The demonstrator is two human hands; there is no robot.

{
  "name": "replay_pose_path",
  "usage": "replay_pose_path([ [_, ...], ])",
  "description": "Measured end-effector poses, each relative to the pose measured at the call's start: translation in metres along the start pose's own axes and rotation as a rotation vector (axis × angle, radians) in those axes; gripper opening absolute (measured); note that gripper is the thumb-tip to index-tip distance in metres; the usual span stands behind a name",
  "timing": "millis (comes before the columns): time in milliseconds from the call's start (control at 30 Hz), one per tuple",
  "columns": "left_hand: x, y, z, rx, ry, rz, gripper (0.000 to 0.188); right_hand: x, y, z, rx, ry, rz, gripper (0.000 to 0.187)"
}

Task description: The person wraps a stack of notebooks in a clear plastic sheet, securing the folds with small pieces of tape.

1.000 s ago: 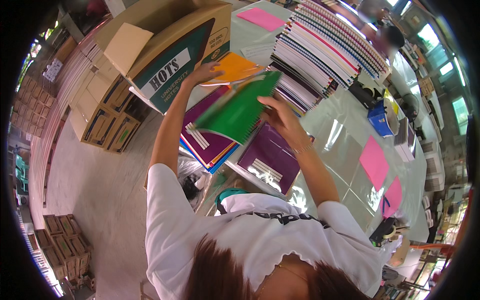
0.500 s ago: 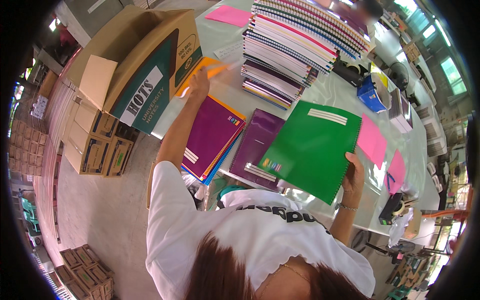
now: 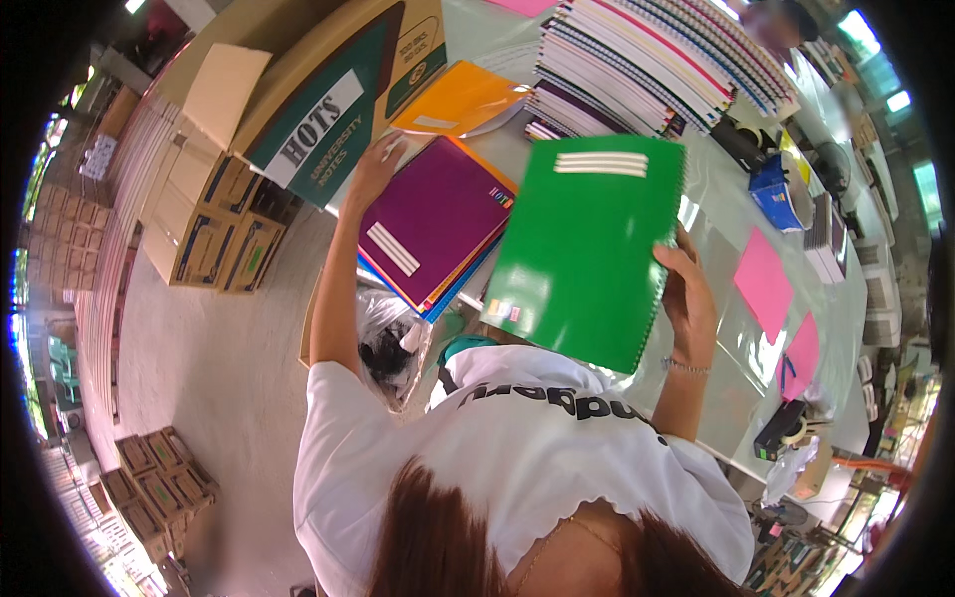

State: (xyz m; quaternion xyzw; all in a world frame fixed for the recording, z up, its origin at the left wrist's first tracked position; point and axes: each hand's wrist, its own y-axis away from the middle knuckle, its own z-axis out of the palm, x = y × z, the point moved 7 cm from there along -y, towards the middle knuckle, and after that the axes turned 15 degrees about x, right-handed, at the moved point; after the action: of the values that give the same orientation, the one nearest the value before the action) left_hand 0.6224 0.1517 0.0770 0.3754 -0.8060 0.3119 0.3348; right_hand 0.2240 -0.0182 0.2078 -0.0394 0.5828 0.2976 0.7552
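My right hand (image 3: 686, 294) grips a green spiral notebook (image 3: 587, 229) by its coil edge, thumb on the cover. The notebook is tilted toward me over the table's near edge. My left hand (image 3: 374, 171) is at the far left corner of a stack topped by a purple notebook (image 3: 428, 221), its fingers stretched out and holding nothing that shows. Orange and blue edges peek out below the purple cover. Just beyond that hand, an orange notebook (image 3: 453, 97) lies beside the large carton, its cover slightly raised.
An open carton (image 3: 328, 109) stands at the left, above smaller boxes (image 3: 214, 239). Tall piles of spiral notebooks (image 3: 647, 70) rise at the back. On the right are a blue container (image 3: 774, 197), pink sheets (image 3: 764, 284) and a tape dispenser (image 3: 781, 430). A plastic bag (image 3: 390, 333) hangs below the table edge.
My left hand has left the orange notebook and come back to the purple stack's corner. The green notebook, still in my right hand, now covers the purple notebook that lay beside it.
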Motion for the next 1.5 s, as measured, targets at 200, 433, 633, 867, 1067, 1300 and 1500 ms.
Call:
replay_pose_path([
  [200, -0.086, 0.095, -0.082, 0.214, 0.391, -0.540, 0.048, 0.013, -0.022, 0.101, -0.359, 0.055, 0.049, 0.048],
  [433, -0.159, 0.173, -0.115, 0.318, 0.635, -0.577, 0.062, 0.050, -0.006, 0.155, -0.477, -0.213, 0.111, 0.035],
  [633, -0.138, 0.171, -0.109, 0.359, 0.597, -0.694, 0.064, 0.219, -0.015, 0.104, -0.287, 0.112, 0.373, 0.047],
  [867, -0.131, 0.156, -0.062, 0.124, 0.561, -0.825, 0.076, 0.260, 0.002, 0.102, -0.411, 0.107, 0.476, 0.064],
  [1067, -0.132, 0.140, -0.023, 0.225, 0.728, -0.751, 0.073, 0.328, -0.034, 0.091, -0.619, 0.342, 0.219, 0.044],
  [1300, -0.147, 0.151, -0.039, 0.344, 0.666, -0.763, 0.060, 0.285, 0.003, 0.120, -0.207, 0.061, 0.753, 0.028],
  [1500, -0.126, 0.184, -0.044, 0.567, 0.614, -0.770, 0.057, 0.270, -0.011, 0.127, -0.266, -0.127, 0.705, 0.030],
])
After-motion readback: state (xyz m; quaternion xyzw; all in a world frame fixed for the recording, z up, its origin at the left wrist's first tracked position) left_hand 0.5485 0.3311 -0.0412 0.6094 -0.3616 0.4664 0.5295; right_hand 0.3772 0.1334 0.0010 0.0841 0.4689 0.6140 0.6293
